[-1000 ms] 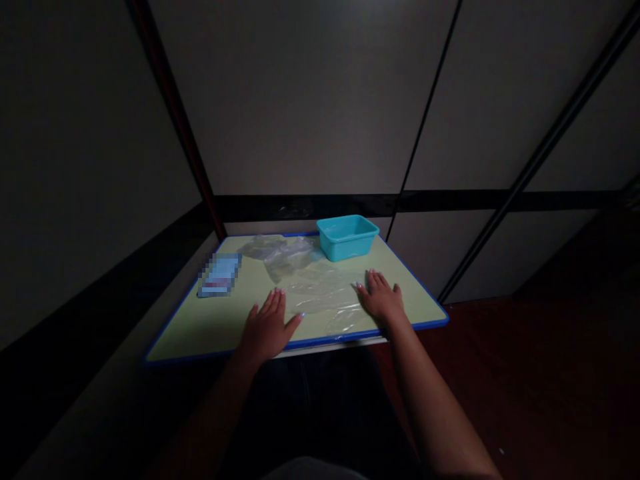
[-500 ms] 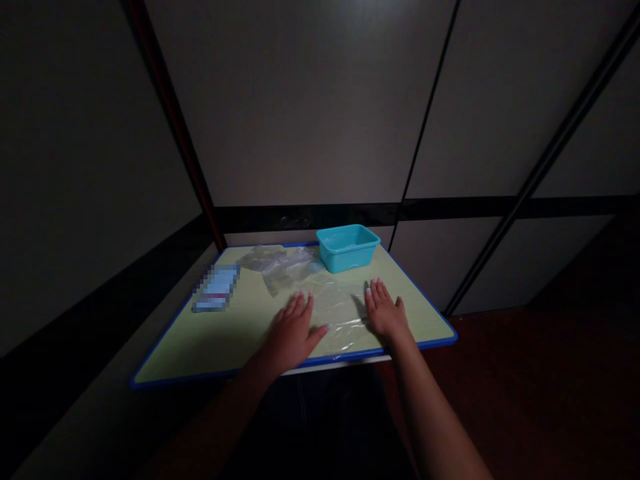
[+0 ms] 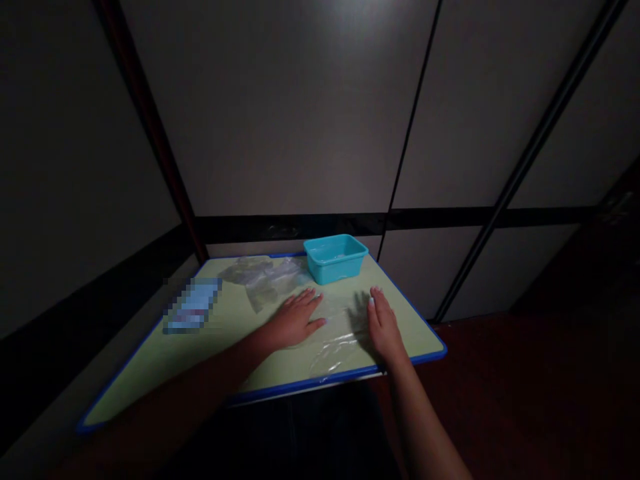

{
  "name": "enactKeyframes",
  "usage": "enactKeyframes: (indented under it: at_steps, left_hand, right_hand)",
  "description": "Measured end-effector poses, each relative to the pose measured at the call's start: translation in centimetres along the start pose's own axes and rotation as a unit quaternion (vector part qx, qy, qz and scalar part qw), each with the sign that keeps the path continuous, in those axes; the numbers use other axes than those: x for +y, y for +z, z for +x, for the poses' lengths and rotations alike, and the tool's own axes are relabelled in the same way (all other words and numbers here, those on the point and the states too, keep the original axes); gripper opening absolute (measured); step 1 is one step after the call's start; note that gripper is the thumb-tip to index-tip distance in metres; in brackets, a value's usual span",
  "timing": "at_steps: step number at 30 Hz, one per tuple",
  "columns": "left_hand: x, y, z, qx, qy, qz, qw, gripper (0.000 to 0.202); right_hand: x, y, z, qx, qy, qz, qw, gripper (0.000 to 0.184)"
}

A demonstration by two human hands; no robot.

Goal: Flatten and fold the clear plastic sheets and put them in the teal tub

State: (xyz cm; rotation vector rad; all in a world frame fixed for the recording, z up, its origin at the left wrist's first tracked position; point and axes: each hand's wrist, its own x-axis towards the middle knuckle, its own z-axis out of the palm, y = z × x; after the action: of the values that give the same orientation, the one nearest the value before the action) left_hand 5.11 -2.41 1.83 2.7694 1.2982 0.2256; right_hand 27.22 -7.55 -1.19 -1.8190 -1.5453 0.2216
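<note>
A clear plastic bag (image 3: 335, 350) lies spread on the yellow tabletop (image 3: 195, 363), its shiny creases near the front edge. My left hand (image 3: 295, 320) rests over its left side, palm down, with fingers stretched and thumb apart. At the bag's right side, my right hand (image 3: 384, 327) is tipped onto its edge, fingers straight and close together, holding nothing; a shadow falls to its left. Beyond my left hand lie more crumpled clear plastic bags (image 3: 270, 277). A turquoise plastic basket (image 3: 336, 267) stands behind the hands.
A pixelated flat blue-white object (image 3: 194, 305) lies at the table's left side. Blue edging (image 3: 300, 387) runs round the tabletop. Grey panels (image 3: 280, 120) with dark strips rise behind the table. A dark red floor (image 3: 490, 393) shows at right.
My left hand has moved forward over the plastic, away from the front edge. My right hand has turned from palm down onto its edge. The whole view has shifted slightly.
</note>
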Motion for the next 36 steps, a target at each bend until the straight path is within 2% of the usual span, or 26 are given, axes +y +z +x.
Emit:
enactKeyframes:
  at_steps: [2, 4, 8, 15, 19, 24, 26, 30, 33, 36]
  left_hand:
    - [-1.6, 0.2, -0.6, 0.001, -0.036, 0.000, 0.999, 0.063]
    - [-2.6, 0.5, -1.1, -0.028, -0.059, -0.004, 0.998, 0.064]
    - [-2.7, 1.0, -1.8, -0.093, -0.063, 0.008, 0.994, 0.071]
    - [-1.9, 1.0, -1.9, -0.082, -0.064, 0.026, 0.994, 0.071]
    - [-0.9, 0.4, -1.9, -0.032, -0.018, 0.028, 0.999, 0.066]
    - [0.0, 0.1, -1.7, -0.012, 0.038, 0.019, 0.999, 0.067]
    - [-0.4, 0.3, -1.7, -0.024, 0.036, 0.017, 0.999, 0.067]
    - [-1.6, 1.0, -1.7, -0.086, 0.006, 0.003, 0.996, 0.067]
    - [-1.9, 1.0, -1.7, -0.083, 0.007, -0.007, 0.996, 0.070]
    - [-1.7, 0.5, -1.6, -0.030, 0.016, -0.015, 0.999, 0.069]
  right_hand:
    - [0.0, 0.0, 0.0, 0.002, -0.009, -0.009, 1.000, 0.056]
    - [0.0, 0.1, 0.0, 0.001, -0.012, -0.021, 1.000, 0.055]
    - [-0.1, 0.0, 0.0, -0.015, -0.013, -0.052, 0.998, 0.055]
    - [0.0, 0.1, -0.1, -0.021, -0.007, -0.071, 0.997, 0.056]
    - [-0.2, 0.2, -0.5, -0.004, -0.012, -0.088, 0.996, 0.055]
    - [-0.3, 0.3, -0.8, 0.007, -0.023, -0.122, 0.992, 0.054]
    - [-0.3, 0.3, -0.7, 0.012, -0.029, -0.125, 0.992, 0.053]
    - [-0.1, 0.3, -0.7, 0.018, -0.036, -0.106, 0.994, 0.052]
    - [0.0, 0.2, -0.5, -0.026, -0.039, -0.096, 0.994, 0.053]
    - [0.0, 0.3, -0.2, -0.090, -0.054, -0.121, 0.987, 0.054]
